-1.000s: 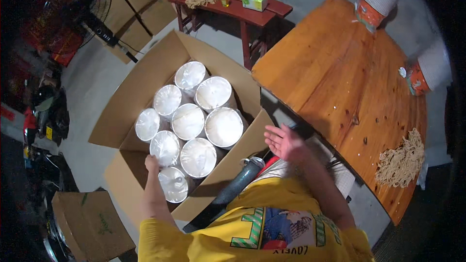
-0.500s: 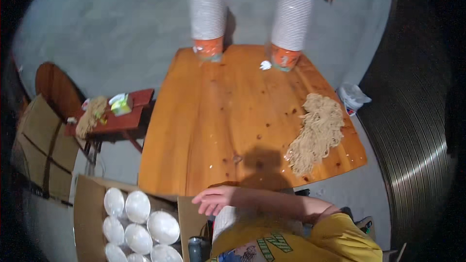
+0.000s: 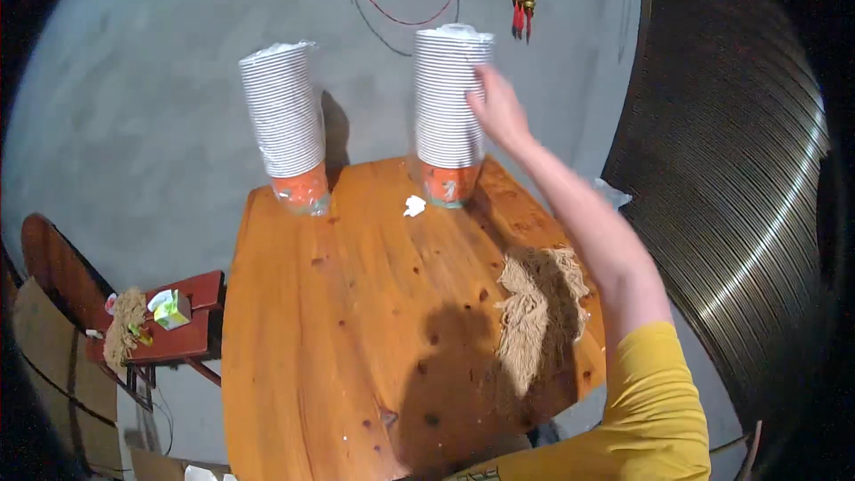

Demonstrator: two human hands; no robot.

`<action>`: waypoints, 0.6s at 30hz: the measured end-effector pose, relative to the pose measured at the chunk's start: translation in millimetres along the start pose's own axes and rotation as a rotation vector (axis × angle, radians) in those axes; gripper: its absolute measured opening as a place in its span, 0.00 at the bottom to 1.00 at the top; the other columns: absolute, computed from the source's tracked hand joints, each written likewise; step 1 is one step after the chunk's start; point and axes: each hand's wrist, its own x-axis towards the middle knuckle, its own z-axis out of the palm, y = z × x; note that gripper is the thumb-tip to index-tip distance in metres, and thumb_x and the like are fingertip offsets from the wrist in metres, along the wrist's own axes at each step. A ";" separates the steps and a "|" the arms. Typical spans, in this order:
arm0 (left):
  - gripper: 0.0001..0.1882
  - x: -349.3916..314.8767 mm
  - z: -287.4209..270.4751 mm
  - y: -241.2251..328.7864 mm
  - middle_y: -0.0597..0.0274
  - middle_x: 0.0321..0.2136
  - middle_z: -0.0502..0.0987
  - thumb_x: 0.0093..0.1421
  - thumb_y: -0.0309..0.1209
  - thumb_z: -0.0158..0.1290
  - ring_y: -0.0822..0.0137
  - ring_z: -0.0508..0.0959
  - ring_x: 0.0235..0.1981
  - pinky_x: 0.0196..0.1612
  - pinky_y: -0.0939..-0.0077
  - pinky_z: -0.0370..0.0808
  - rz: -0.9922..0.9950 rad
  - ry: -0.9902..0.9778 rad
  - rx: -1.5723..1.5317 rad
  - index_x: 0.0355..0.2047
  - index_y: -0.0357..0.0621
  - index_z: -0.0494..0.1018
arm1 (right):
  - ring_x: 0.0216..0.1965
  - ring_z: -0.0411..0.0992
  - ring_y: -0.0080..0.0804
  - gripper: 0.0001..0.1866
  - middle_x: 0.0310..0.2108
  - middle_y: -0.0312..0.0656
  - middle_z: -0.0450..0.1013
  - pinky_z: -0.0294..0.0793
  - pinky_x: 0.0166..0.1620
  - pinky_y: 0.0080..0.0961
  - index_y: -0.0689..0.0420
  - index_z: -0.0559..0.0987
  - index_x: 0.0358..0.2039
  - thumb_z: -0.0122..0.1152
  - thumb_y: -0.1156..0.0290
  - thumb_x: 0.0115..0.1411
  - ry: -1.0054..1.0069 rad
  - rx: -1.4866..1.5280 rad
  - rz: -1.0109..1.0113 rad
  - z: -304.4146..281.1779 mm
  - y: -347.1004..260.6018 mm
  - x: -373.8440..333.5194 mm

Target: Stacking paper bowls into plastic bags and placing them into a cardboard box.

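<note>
My right hand (image 3: 500, 110) reaches to the right side of a tall stack of nested paper cups (image 3: 450, 98), which stands upright at the table's far edge in clear plastic wrap. Thumb and fingers are apart at the upper half of the stack; whether they touch the plastic I cannot tell. White rims make up most of the stack, and the lowest cup shows orange. A second wrapped stack of cups (image 3: 285, 116) stands farther left, tilted slightly. Between them lies a crumpled white scrap (image 3: 414, 206). My left hand is out of view.
The wooden table (image 3: 303, 347) bears a pile of tan strands (image 3: 525, 321) on its right side, under my forearm. At left, a low red bench (image 3: 191, 338) holds a tissue box (image 3: 169, 309) and more tan strands (image 3: 125, 330). A ribbed dark shutter (image 3: 712, 196) borders the right.
My right arm has swung from across my body up to the right-hand cup stack. The view has shifted, so the box of white bowls at lower left is nearly out of sight.
</note>
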 end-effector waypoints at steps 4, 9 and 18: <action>0.27 17.4 -36.3 20.6 0.40 0.51 0.62 0.63 0.50 0.36 0.41 0.61 0.51 0.50 0.41 0.57 0.031 0.129 -0.006 0.47 0.40 0.70 | 0.52 0.63 0.51 0.30 0.50 0.52 0.66 0.65 0.54 0.40 0.61 0.64 0.54 0.56 0.64 0.51 0.127 -0.147 -0.015 16.7 20.5 73.9; 0.28 25.5 -70.2 46.4 0.43 0.49 0.63 0.64 0.51 0.34 0.44 0.63 0.49 0.50 0.45 0.59 0.056 0.304 -0.015 0.46 0.40 0.71 | 0.51 0.64 0.48 0.31 0.49 0.50 0.68 0.65 0.53 0.41 0.60 0.66 0.52 0.59 0.59 0.49 0.244 -0.253 -0.223 45.7 33.0 98.9; 0.30 53.4 -113.2 108.1 0.47 0.46 0.66 0.65 0.54 0.32 0.48 0.66 0.46 0.49 0.52 0.62 0.173 0.552 -0.110 0.45 0.41 0.71 | 0.40 0.73 0.46 0.28 0.36 0.49 0.75 0.72 0.42 0.39 0.57 0.77 0.35 0.57 0.43 0.50 -0.415 -0.404 -0.092 1.4 17.0 108.0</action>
